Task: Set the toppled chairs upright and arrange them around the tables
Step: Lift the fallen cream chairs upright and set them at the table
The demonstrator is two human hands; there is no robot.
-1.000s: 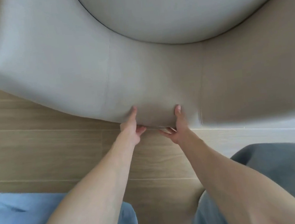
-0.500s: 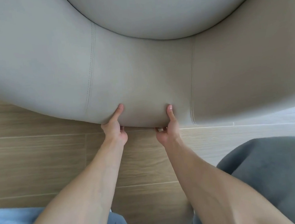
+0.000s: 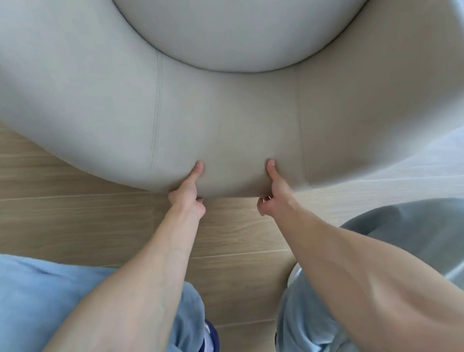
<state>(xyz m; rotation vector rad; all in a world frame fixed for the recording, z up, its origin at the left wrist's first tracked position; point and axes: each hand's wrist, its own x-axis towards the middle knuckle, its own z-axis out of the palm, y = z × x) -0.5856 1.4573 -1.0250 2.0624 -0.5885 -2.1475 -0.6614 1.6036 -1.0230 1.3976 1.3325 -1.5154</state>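
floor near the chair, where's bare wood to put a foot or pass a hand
Bare wood floor lies left of the left hand, between the beige upholstered chair and the light blue trouser leg. A narrower strip runs between both forearms down to the dark blue shoe. It is crowded along the chair's lower edge, where the right hand also holds it.

The curved beige upholstered chair backrest (image 3: 219, 125) fills the upper frame and blocks forward reach. Bare light wood plank floor (image 3: 55, 213) lies open below its rim (left side widest). Light blue trouser legs (image 3: 31, 300) bound the narrow floor strip between them.
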